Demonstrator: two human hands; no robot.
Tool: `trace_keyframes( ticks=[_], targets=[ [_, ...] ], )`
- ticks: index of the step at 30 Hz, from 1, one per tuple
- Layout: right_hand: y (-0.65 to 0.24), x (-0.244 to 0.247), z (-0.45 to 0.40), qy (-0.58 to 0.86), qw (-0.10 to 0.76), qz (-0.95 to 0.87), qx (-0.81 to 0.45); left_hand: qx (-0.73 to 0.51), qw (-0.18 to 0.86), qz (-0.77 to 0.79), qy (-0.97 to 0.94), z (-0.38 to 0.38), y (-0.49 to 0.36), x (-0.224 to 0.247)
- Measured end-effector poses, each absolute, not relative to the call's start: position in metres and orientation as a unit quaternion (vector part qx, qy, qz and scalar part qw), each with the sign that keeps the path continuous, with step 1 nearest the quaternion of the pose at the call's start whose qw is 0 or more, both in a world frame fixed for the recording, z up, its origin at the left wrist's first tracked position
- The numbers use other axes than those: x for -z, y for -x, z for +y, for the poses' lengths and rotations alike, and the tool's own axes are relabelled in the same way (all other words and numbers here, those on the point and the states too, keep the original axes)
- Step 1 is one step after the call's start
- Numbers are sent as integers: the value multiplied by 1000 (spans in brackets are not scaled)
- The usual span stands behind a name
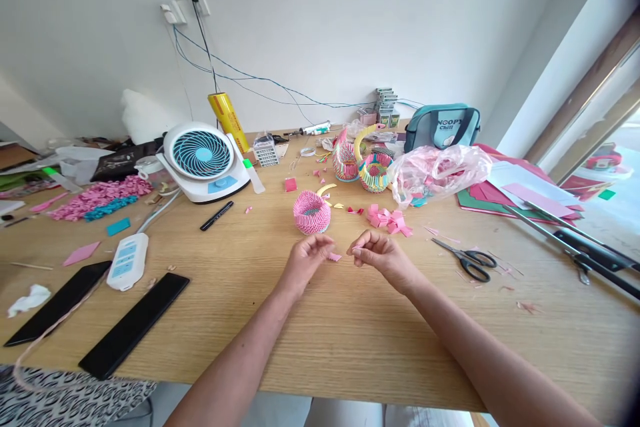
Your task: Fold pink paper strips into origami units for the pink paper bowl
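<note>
My left hand [311,258] is closed in a pinch on a small pink paper piece [335,257] that sticks out past its fingertips. A short way to the right, my right hand [374,255] pinches a tiny pink piece [357,247]. The two hands are apart, above the wooden table. Just behind my left hand stands a round pink woven paper basket [311,213] with a curved yellow strip [327,188] at its rim. Pink folded paper strips [389,219] lie behind my right hand.
Black scissors [470,259] lie to the right, beside paper scraps. Two colourful paper baskets [376,172], a plastic bag [440,173] and a teal bag [443,127] stand behind. At left are a white fan [204,160], a power strip [128,261] and black slabs [135,325].
</note>
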State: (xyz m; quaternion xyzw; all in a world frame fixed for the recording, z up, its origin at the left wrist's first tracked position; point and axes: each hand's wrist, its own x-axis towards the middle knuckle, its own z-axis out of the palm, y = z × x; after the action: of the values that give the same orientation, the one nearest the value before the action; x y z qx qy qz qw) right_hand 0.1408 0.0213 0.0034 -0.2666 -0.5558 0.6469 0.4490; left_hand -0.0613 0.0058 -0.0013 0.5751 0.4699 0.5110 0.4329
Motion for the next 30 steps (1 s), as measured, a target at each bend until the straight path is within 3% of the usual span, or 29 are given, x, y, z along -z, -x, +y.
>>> trace_keyframes(
  ticks=[4, 8, 12, 16, 20, 24, 30],
  targets=[
    [-144, 4, 33, 321, 488, -551, -596, -583, 204, 583, -528, 32, 94, 15],
    [-141, 7, 47, 327, 490, -530, -610, -502, 127, 676, -525, 53, 106, 29],
    [-131, 3, 79, 325, 458, -553, -615, -453, 80, 666, -588, 65, 99, 32],
    [-119, -2, 121, 329, 464, -665, -484, -435, 91, 648, -619, 75, 103, 31],
    [-107, -5, 150, 243, 435, -797, -342, -445, 136, 632, -620, 82, 116, 33],
    [-94, -3, 163, 193, 353, -853, -333, -488, 217, 612, -583, 86, 126, 36],
    [-75, 11, 144, 203, 419, -811, -355, -558, 315, 559, -526, 88, 135, 34]
  ],
)
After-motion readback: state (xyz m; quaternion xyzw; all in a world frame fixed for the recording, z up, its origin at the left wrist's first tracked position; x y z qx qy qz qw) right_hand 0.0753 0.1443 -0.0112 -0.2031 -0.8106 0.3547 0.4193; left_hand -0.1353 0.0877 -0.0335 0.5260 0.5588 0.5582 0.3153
